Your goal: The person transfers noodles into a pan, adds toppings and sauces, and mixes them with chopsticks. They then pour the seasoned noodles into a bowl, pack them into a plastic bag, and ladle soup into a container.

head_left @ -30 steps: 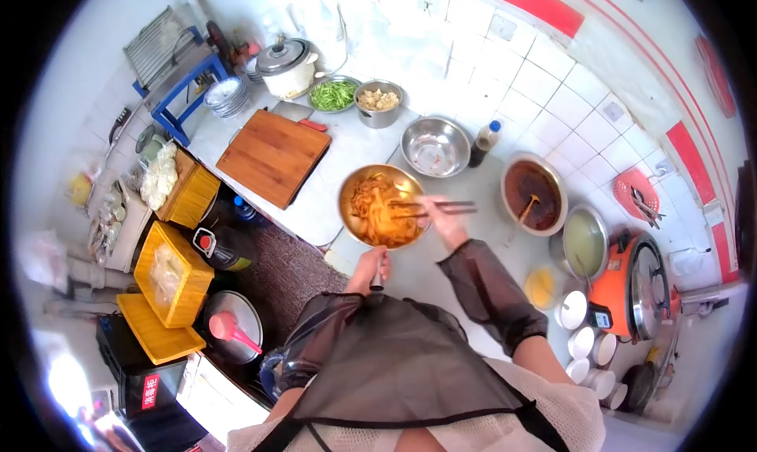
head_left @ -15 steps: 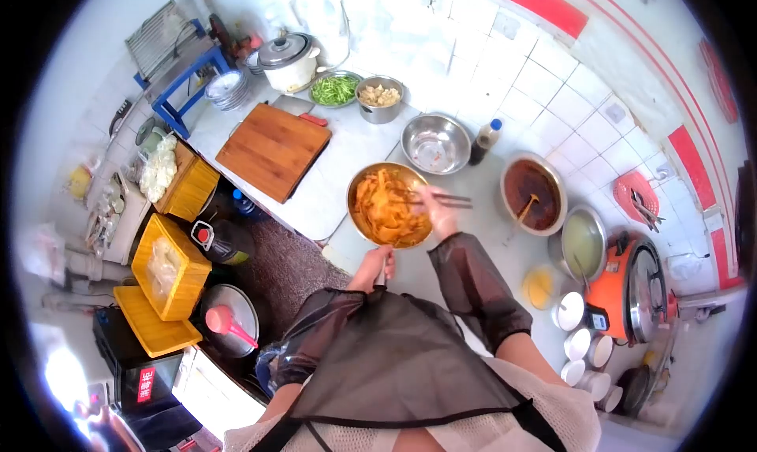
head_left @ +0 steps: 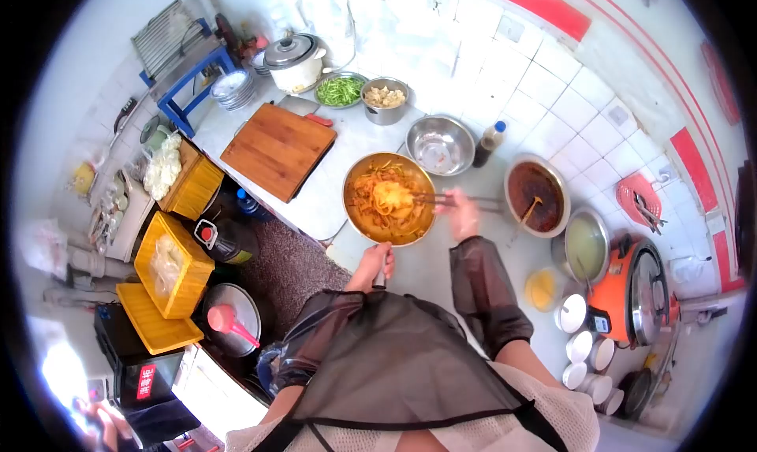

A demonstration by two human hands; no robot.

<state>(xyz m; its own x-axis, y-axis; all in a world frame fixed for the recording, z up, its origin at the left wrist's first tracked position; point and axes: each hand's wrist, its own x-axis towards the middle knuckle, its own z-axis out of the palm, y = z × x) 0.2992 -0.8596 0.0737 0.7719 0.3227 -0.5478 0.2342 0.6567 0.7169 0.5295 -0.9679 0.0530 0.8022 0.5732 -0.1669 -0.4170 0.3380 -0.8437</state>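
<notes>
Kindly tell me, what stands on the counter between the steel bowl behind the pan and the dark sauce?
In the head view, a blue-capped bottle stands between that steel bowl and the dark sauce.

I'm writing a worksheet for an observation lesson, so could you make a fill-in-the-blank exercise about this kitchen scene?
1. The right hand holds a pair of ____.
2. The left hand grips the ____ of the round metal pan.
3. The body of the lidded cooker at the far right is coloured ____.
4. The bottle beside the metal bowl has a cap coloured ____.

Missing words: chopsticks; handle; orange; blue.
</notes>
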